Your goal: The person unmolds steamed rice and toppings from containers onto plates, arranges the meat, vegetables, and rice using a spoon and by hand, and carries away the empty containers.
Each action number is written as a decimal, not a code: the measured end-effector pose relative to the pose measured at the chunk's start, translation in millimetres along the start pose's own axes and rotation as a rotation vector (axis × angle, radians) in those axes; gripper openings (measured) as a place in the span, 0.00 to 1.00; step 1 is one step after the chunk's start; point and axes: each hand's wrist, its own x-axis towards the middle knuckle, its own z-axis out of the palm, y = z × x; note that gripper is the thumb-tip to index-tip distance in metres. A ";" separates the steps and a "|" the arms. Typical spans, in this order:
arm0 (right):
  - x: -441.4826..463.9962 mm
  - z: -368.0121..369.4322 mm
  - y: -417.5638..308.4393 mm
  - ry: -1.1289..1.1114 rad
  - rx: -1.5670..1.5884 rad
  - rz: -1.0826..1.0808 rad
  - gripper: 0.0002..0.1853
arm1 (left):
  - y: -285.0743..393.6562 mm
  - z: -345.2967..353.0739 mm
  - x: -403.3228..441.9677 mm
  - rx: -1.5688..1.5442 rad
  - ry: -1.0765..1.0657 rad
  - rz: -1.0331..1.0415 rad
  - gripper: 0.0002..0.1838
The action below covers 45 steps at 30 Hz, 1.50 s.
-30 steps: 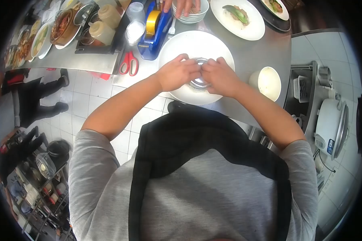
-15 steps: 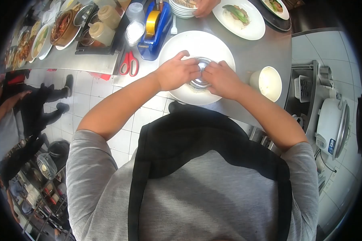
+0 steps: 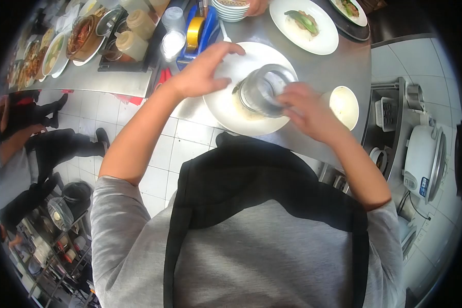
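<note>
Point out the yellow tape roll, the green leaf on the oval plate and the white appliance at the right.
Yellow tape roll (image 3: 195, 31): head view, middle of its visible yellow surface.
Green leaf (image 3: 306, 22): head view, middle of the leaf.
White appliance (image 3: 418, 151): head view, side of its body.

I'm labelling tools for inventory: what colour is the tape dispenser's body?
Blue; the tape dispenser shows best in the head view.
</note>
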 end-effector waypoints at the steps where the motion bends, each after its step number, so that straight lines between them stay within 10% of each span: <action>1: -8.3 -13.2 -1.1 0.042 0.097 0.074 0.12 | 1.3 6.7 1.1 0.092 -0.057 0.038 0.41; 7: -90.0 -65.0 37.3 0.592 0.906 0.422 0.23 | 32.2 59.7 36.8 0.637 -0.464 0.193 0.49; 17: -167.9 -66.8 82.7 0.817 0.546 0.942 0.25 | 45.0 70.2 59.2 0.799 -0.639 0.194 0.46; 26: -164.1 -54.9 101.1 0.831 0.528 0.976 0.26 | 52.0 51.3 59.1 0.536 -0.610 0.143 0.48; 35: -168.2 -47.1 105.6 0.932 0.855 0.878 0.20 | 91.5 48.0 120.5 -0.790 -0.166 0.098 0.40; 41: -160.8 -37.1 98.3 0.914 1.309 0.730 0.17 | 117.1 154.0 170.0 -0.438 -0.162 0.218 0.44; 45: -180.7 -35.6 131.8 0.794 1.199 0.695 0.19 | 114.4 187.8 160.0 -0.597 -0.082 -0.175 0.50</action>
